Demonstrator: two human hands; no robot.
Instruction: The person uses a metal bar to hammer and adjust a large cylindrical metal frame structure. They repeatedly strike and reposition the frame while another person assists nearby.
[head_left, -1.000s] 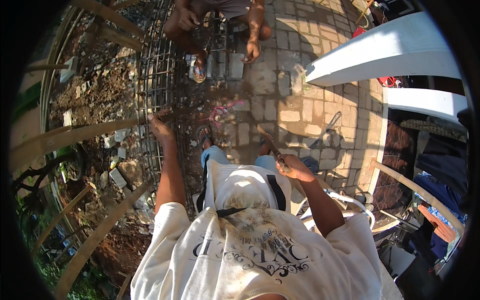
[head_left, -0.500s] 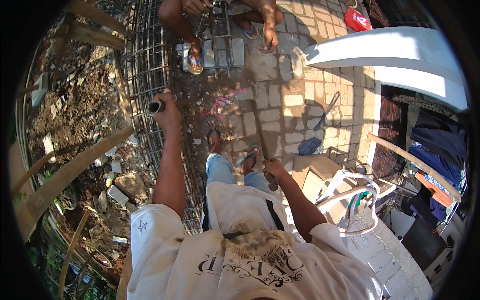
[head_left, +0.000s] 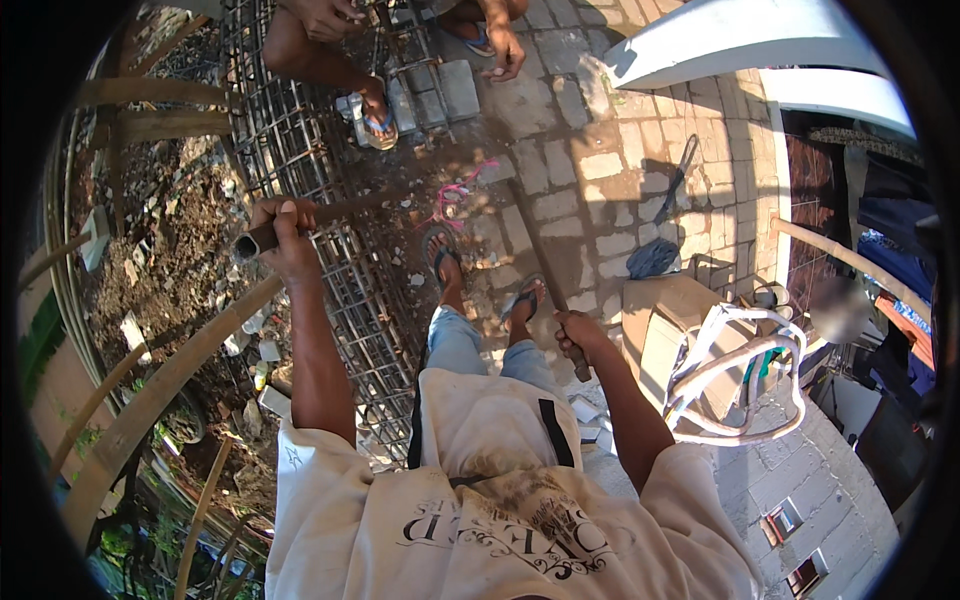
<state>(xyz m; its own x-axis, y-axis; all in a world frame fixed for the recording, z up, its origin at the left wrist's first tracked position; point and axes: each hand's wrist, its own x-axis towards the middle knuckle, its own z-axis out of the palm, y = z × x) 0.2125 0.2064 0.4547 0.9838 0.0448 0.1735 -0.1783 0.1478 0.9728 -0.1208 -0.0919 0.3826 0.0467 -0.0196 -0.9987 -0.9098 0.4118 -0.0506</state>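
My left hand (head_left: 292,245) is closed round a hollow metal pipe (head_left: 345,208). One open end of the pipe points left, and its length runs right across a long steel rebar cage (head_left: 360,300). In my right hand (head_left: 584,336) is a long, thin, rust-brown metal bar (head_left: 535,243). It slants away from me over the brick paving, its near end sticking out below my fist. Whether the far ends of the pipe and bar touch anything, I cannot tell. Pink string (head_left: 455,195) lies on the ground between them.
A person in sandals (head_left: 378,125) sits at the far end of the cage. Rubble (head_left: 175,260) and bamboo poles (head_left: 165,385) lie left. At right are a cardboard box (head_left: 665,310), a looped whitish tube (head_left: 745,435), a dark bag (head_left: 653,260) and a white curved structure (head_left: 740,45).
My left hand has moved left with the pipe, and more of the pipe's length shows across the cage. My right hand still grips the bar. The whole view has shifted slightly.
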